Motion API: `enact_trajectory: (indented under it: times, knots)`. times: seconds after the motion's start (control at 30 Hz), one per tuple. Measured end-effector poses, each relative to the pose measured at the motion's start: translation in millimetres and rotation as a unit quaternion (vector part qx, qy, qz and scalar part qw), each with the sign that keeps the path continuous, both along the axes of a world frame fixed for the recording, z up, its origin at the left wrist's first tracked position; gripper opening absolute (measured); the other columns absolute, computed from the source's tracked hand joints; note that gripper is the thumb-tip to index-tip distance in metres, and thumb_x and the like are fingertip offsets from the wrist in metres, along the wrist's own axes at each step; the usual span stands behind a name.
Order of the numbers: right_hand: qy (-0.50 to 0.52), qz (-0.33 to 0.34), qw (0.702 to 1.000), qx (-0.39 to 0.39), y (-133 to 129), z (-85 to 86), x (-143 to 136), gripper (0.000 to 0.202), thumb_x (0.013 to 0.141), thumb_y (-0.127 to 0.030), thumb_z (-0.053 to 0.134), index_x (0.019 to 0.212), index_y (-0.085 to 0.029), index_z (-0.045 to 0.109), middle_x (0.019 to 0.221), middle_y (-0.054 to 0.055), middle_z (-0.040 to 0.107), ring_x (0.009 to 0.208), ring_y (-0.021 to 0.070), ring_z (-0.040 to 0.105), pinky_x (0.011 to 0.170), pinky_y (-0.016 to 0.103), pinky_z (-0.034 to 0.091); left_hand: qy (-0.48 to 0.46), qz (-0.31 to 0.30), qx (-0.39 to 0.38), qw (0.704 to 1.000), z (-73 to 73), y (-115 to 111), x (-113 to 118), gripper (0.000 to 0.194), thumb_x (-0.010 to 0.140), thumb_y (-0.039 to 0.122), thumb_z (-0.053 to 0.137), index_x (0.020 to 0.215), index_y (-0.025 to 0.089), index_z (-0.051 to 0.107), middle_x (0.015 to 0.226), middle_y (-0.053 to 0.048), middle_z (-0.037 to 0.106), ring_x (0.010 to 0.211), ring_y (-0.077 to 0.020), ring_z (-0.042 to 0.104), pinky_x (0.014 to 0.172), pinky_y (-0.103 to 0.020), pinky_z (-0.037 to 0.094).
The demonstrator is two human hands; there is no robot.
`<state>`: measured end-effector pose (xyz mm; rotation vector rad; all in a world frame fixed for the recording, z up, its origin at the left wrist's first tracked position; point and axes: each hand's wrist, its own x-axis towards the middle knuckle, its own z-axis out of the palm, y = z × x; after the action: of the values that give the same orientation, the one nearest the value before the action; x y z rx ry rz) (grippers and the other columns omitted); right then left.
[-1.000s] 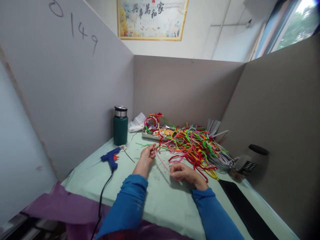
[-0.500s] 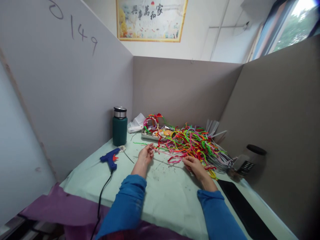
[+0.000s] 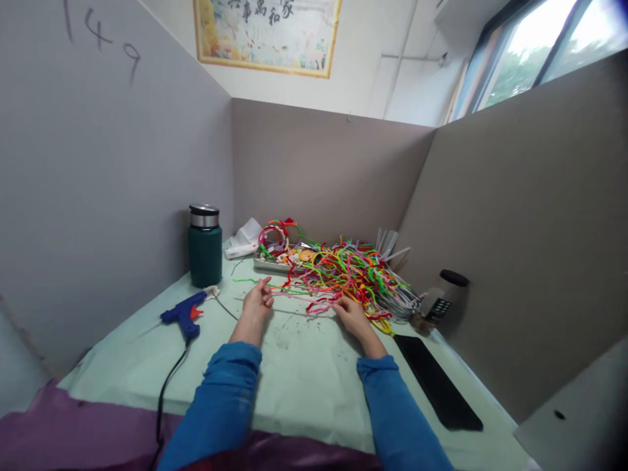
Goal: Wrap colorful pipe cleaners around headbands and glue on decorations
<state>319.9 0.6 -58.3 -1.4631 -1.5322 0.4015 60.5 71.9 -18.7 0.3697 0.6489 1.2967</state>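
Fingers (image 3: 266, 292) of the left hand (image 3: 256, 306) and right hand (image 3: 353, 316) pinch a pink fuzzy stem (image 3: 298, 297) stretched just below the frame's centre; tangled coloured stems (image 3: 360, 268) lie right of centre.

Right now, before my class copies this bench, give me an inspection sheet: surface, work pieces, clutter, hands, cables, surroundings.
Surface: pale green cover, dark specks near the middle.
Work pieces: thin pink strand between left hand and right hand.
Clutter: heap of coloured strands by a metal tray; green bottle and blue glue gun on the left; jar and flat black object on the right.
Hands: both hold the pink strand.
Cables: black cable runs from the glue gun past the near edge.
Surroundings: grey partitions left, back and right.
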Motion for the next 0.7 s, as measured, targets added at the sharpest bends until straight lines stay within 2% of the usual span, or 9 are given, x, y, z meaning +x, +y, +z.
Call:
enact_trajectory:
  times: [0.13,0.2,0.27,0.37,0.43,0.6,0.7]
  knots:
    - [0.02,0.002,1.0,-0.008,-4.6,1.9,-2.6,0.022,0.074,-0.039,0.054,0.066,-0.019,0.056,0.061,-0.001,0.054,0.058,0.0145,0.047,0.056,0.026,0.036,-0.027,0.032,-0.01,0.999,6.3,-2.2,0.0,0.021,0.095,0.017,0.04,0.09,0.009,0.058,0.055,0.003,0.046,0.04,-0.004,0.041,0.038,-0.014,0.034]
    - [0.019,0.008,1.0,-0.014,-6.4,2.4,-3.6,0.021,0.074,-0.039,0.055,0.065,-0.019,0.055,0.059,-0.002,0.052,0.057,0.0137,0.046,0.055,0.025,0.035,-0.044,0.041,-0.004,0.998,8.1,-2.6,-1.5,0.022,0.095,0.017,0.039,0.09,0.009,0.059,0.058,0.001,0.049,0.043,-0.0044,0.044,0.041,-0.014,0.039]
    - [0.018,0.025,0.999,-0.018,-8.2,3.9,-4.8,0.021,0.074,-0.038,0.056,0.064,-0.019,0.054,0.058,-0.003,0.051,0.056,0.0129,0.044,0.054,0.024,0.034,-0.05,0.043,0.01,0.998,8.0,-2.3,-4.0,0.02,0.094,0.017,0.041,0.09,0.01,0.059,0.056,0.003,0.048,0.039,-0.0041,0.039,0.037,-0.014,0.034]
    - [0.033,0.056,0.998,-0.026,-11.9,9.3,-6.9,0.021,0.074,-0.038,0.057,0.064,-0.019,0.054,0.057,-0.004,0.048,0.055,0.0121,0.042,0.054,0.024,0.033,-0.046,0.023,0.026,0.998,6.0,-1.4,-7.6,0.016,0.092,0.016,0.043,0.09,0.013,0.059,0.048,0.008,0.036,0.031,-0.0041,0.023,0.03,-0.017,0.018]
    - [0.052,0.062,0.996,-0.027,-14.8,13.9,-8.0,0.022,0.073,-0.039,0.057,0.065,-0.019,0.054,0.057,-0.004,0.047,0.055,0.0118,0.041,0.053,0.024,0.033,-0.038,0.025,0.023,0.999,5.0,-0.6,-8.4,0.015,0.09,0.014,0.044,0.09,0.014,0.058,0.046,0.009,0.032,0.03,-0.0042,0.019,0.029,-0.017,0.013]
    - [0.083,0.072,0.993,-0.045,-19.2,18.1,-7.7,0.023,0.073,-0.04,0.058,0.066,-0.019,0.054,0.056,-0.004,0.046,0.052,0.0112,0.04,0.05,0.023,0.031,-0.02,0.077,-0.013,0.997,3.8,3.3,-6.2,0.012,0.09,0.015,0.046,0.088,0.014,0.058,0.054,0.005,0.048,0.031,-0.0017,0.025,0.031,-0.014,0.019]
    - [0.072,0.072,0.993,-0.064,-17.7,14.4,-4.5,0.021,0.071,-0.038,0.058,0.064,-0.019,0.052,0.055,-0.004,0.046,0.051,0.011,0.04,0.05,0.023,0.031,-0.017,0.061,-0.02,0.998,1.6,5.3,-5.5,0.015,0.092,0.018,0.044,0.088,0.013,0.057,0.051,0.006,0.043,0.03,-0.0018,0.024,0.03,-0.014,0.019]
